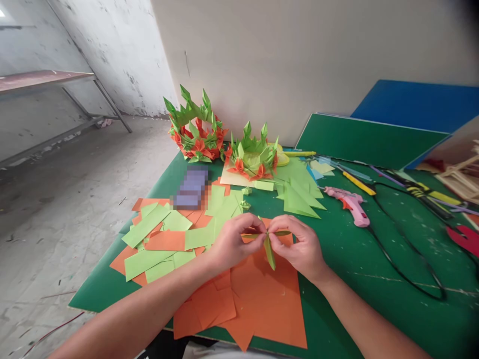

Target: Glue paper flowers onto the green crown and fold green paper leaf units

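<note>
Both hands meet over an orange paper sheet point(273, 309) near the table's front. Between them is a folded green paper piece point(270, 254) with narrow pointed arms, one hanging down toward me. My left hand point(239, 237) pinches it near its centre from the left, fingers closed. From the right, my right hand point(297, 244) pinches it near the same spot, thumb and fingertips together. Two small folded green pieces point(245, 205) rest just beyond my hands. Green paper strips point(146, 227) and orange pieces lie scattered left of my left hand.
Two green and orange paper crowns point(198, 144) point(252, 157) stand at the back. A pink glue gun point(350, 204) with a black cable point(398, 264) lies right. Cutters, pliers and red-handled scissors point(464, 240) sit farther right; green and blue boards point(366, 139) lean behind.
</note>
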`<state>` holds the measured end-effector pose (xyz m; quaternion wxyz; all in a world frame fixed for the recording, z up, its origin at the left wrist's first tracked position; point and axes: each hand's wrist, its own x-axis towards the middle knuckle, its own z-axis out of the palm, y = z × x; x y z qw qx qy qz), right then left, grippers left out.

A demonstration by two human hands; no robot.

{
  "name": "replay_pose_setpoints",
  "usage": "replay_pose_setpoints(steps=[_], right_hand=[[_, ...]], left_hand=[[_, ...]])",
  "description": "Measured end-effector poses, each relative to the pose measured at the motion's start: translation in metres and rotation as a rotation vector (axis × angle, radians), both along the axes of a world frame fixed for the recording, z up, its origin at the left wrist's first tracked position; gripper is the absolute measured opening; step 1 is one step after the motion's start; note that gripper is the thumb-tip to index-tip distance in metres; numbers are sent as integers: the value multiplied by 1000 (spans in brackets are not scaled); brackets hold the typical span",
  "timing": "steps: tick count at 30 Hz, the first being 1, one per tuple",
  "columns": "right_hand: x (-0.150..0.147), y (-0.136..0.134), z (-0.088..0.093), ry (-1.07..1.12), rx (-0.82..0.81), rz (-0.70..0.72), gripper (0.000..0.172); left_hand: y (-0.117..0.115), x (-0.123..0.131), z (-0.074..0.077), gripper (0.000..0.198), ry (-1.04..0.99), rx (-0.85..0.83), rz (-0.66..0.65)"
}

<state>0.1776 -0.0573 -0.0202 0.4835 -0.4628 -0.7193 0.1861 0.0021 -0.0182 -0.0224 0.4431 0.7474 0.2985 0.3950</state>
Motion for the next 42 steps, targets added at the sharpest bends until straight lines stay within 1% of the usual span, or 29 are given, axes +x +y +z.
replay_pose_setpoints(steps=[2, 5, 8, 11, 15, 18, 22, 24, 27, 33, 36, 42], right_hand=[[0, 0, 0, 13, -24, -2, 11], [-1, 0, 1, 6, -35, 35, 13], [-1, 0, 2, 16, -11, 78, 15], [0, 0, 0, 63, -40, 59, 11], [1, -1, -1, 116, -119, 67, 2], [1, -1, -2, 116, -137, 74, 11], [1, -1, -5, 223, -207, 69, 5], [1, 0, -7, 278, -259, 82, 4], [3, 1, -10, 322, -304, 86, 4], [3, 1, -10, 338, -320, 69, 5], [2, 1, -9, 331, -326, 70, 5], [4, 1, -8, 312, -339, 120, 4]], left_hand=[[0, 0, 1, 5, 7, 14, 1], [1, 0, 2, 6, 19, 125, 2], [3, -1, 1, 5, 27, 215, -3], [4, -2, 0, 4, 64, 226, -23], [3, -3, -3, 1, 121, 230, 34], [2, -4, -4, 3, 74, 183, 56], [1, -2, -3, 7, 28, 68, 86], [1, -1, -2, 9, 25, 11, 93], [2, 0, -1, 10, 30, -64, 80], [1, 1, 0, 15, 19, -238, 23], [0, 1, 0, 14, 32, -260, 33], [-2, 1, 0, 13, 52, -208, 71]])
